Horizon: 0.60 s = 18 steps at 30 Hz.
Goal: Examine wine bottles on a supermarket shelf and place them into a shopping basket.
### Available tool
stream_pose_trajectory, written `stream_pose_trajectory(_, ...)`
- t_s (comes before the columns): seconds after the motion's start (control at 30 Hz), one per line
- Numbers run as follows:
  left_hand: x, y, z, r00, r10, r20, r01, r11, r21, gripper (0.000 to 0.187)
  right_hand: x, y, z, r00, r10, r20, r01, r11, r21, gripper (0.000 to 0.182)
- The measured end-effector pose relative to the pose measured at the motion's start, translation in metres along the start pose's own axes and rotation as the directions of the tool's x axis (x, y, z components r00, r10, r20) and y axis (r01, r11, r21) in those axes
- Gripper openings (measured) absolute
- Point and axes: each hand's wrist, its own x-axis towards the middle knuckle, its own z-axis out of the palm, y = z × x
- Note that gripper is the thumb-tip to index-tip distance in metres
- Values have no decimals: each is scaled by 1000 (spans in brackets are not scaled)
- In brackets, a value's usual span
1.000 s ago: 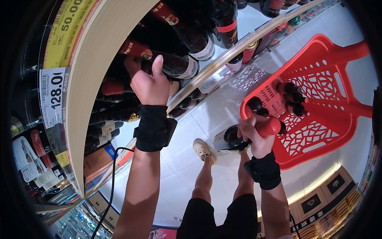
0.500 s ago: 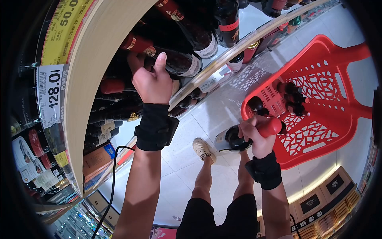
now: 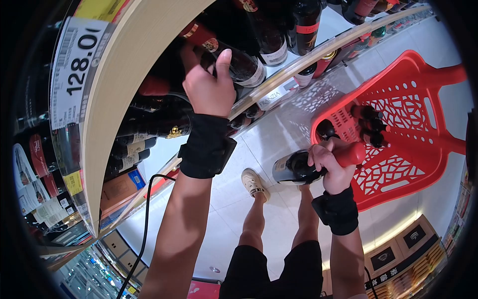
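Observation:
My left hand (image 3: 209, 89) reaches in among the wine bottles on the shelf, its thumb raised and apart from the forefinger. It is right beside a dark wine bottle with a red neck wrap (image 3: 244, 70); the other fingertips are partly hidden. My right hand (image 3: 331, 167) is closed round the neck of another dark wine bottle (image 3: 298, 167), below its red top. This bottle is tilted, its base pointing left, and hangs above the floor next to the red shopping basket (image 3: 438, 149).
Several dark bottles (image 3: 368, 122) are in the basket. More wine bottles (image 3: 303, 25) fill the shelf, whose wooden edge (image 3: 129, 60) curves close on the left with a price tag (image 3: 77, 65). A black cable (image 3: 147, 214) hangs near my left arm. My legs stand on the tiled floor (image 3: 239, 214).
The view has shifted slightly, so the shelf and both hands appear farther right. My left hand stays beside the same shelf bottle, and my right hand keeps its hold on the other bottle.

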Motion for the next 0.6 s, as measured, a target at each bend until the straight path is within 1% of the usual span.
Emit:
stream_pose_trajectory(0.1,-8,-5,-1,994,102,25,-101,993,-68,57,-3,1,6,1000,-28,8,28,1000,-5,23)
stream_pose_trajectory(0.13,-15,1,-4,998,46,42,-38,986,-165,61,-4,2,6,1000,-29,9,29,1000,-10,23)
stream_pose_trajectory(0.23,-44,-1,-18,998,56,9,-54,989,-138,63,-6,4,6,999,-31,8,32,999,-27,23)
stream_pose_trajectory(0.27,-53,3,-26,999,26,28,-22,993,-115,59,-7,4,7,999,-32,7,33,999,-31,23)
stream_pose_trajectory(0.3,-63,2,-32,1000,-5,-3,5,992,-125,48,-7,4,8,999,-35,4,35,999,-35,23)
stream_pose_trajectory(0.37,-81,-7,-46,995,-74,-60,64,987,-149,41,-8,4,10,999,-42,4,42,999,-26,23)
stream_pose_trajectory(0.4,-84,-9,-51,990,-84,-109,63,981,-181,38,-9,5,11,999,-45,3,45,999,-23,23)
stream_pose_trajectory(0.43,-85,-13,-58,987,-88,-131,61,978,-198,42,-9,6,11,999,-43,6,43,999,-18,23)
stream_pose_trajectory(0.5,-81,-15,-67,979,-54,-195,26,989,-145,50,-10,8,12,999,-40,12,40,999,-9,23)
stream_pose_trajectory(0.53,-78,-15,-72,980,-53,-193,26,990,-140,64,-10,8,13,999,-36,18,37,998,-46,25)
stream_pose_trajectory(0.6,-68,-16,-78,980,-73,-187,52,992,-113,70,-11,8,15,999,-30,33,34,993,-117,29)
